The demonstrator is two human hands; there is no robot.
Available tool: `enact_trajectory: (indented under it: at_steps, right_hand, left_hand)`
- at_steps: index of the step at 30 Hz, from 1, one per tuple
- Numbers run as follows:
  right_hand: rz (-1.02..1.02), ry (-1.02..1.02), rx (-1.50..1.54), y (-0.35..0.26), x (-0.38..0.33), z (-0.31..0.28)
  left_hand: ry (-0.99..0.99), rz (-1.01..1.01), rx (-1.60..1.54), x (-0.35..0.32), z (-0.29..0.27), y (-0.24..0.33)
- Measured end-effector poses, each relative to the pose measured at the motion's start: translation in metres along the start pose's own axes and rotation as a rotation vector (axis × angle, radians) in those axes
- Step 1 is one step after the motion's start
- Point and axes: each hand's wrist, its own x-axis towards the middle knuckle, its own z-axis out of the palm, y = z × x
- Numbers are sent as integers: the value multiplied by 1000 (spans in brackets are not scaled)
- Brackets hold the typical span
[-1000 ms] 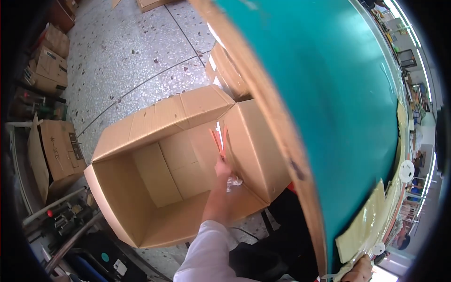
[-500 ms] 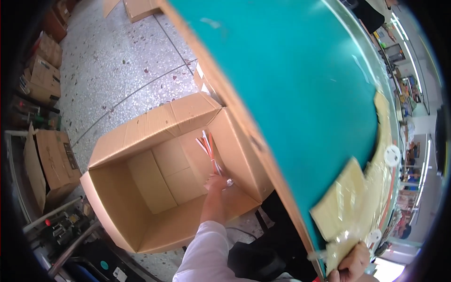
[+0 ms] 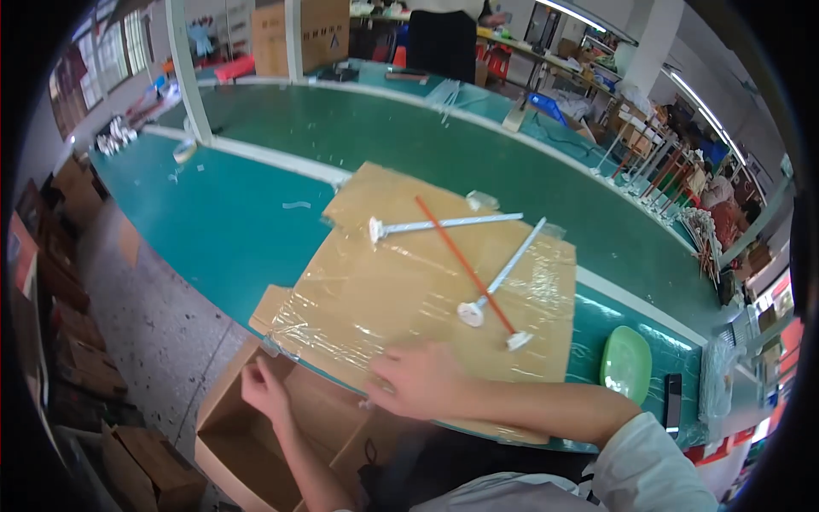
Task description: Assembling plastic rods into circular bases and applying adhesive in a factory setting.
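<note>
Your right hand (image 3: 424, 380) lies in the lower middle of the frame, palm down with the fingers spread and holding nothing, pressed flat on the near edge of the cardboard sheet (image 3: 401, 282). This sheet is covered with clear plastic film and rests on the green table (image 3: 239, 213).

Your left hand (image 3: 263, 390) is at the lower left, below the table edge. Its fingers are loosely apart and grip nothing; they are at the rim of the open cardboard box (image 3: 256, 444) that stands on the floor.

Further up on the sheet, in the middle of the frame, 3 long rods lie crossed. The red rod (image 3: 465, 264) runs diagonally down to the right. 1 white rod (image 3: 444, 224) lies almost level above it, and the second white rod (image 3: 503, 275) crosses the red one.

At the lower right of the table, a green tray (image 3: 625, 363) lies just beside a dark phone (image 3: 672, 401). At the left edge, more cardboard boxes (image 3: 68, 341) stand on the floor.
</note>
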Motion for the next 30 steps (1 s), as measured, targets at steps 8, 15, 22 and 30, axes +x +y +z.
enact_trajectory:
  at_steps: [8, 15, 22, 30]
  right_hand:
    - [-112, -69, -114, -14, -26, -3]
    - [-739, 35, 16, -19, -161, -93]
    - [-293, 327, -105, 18, -317, -203]
    - [190, 552, -25, 37, -419, -230]
  left_hand:
    - [-316, 491, -2, -12, -2, 269]
    - [-932, 728, 790, -94, 63, 384]
    - [-966, 859, 855, -95, 118, 376]
    - [-1372, 815, 929, -41, 163, 397]
